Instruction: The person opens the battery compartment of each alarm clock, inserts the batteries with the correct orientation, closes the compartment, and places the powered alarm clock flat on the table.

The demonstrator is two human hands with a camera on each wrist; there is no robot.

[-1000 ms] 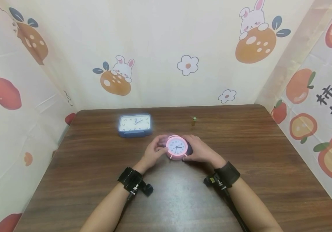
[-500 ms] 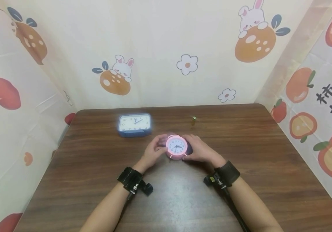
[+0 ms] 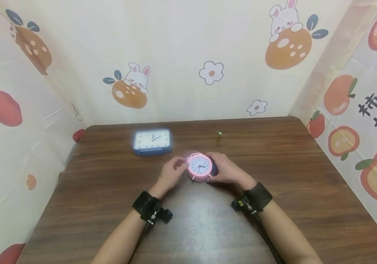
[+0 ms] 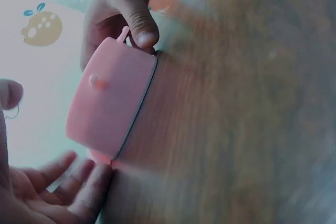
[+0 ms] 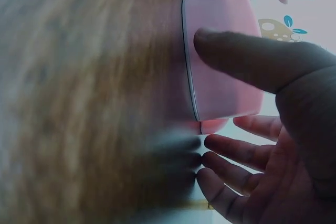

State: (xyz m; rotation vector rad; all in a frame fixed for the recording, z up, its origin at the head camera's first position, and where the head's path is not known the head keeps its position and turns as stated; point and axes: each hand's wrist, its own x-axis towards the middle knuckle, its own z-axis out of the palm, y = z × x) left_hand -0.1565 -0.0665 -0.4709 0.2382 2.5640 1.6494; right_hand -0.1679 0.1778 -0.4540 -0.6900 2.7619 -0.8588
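Note:
A pink round alarm clock (image 3: 200, 167) lies on its back on the brown wooden table, dial facing up. Its pink side (image 4: 113, 95) and a small foot show in the left wrist view. My right hand (image 3: 225, 169) holds the clock from the right, thumb along its near side (image 5: 247, 61) and fingers round toward the far side. At the clock's left is my left hand (image 3: 172, 171), its thumb lifted off. The left fingers (image 4: 58, 182) are loosely bent near the clock's far end; whether they touch it I cannot tell.
A blue rectangular clock (image 3: 152, 142) lies at the back left of the table (image 3: 307, 176). Toward the back, right of centre, stands a tiny cylinder with a green top (image 3: 219, 135). Patterned curtains (image 3: 175, 44) enclose the table's back and sides.
My left hand has shifted slightly left, and its thumb and fingers have come away from the pink clock's left side. The right hand and the clock stay in place.

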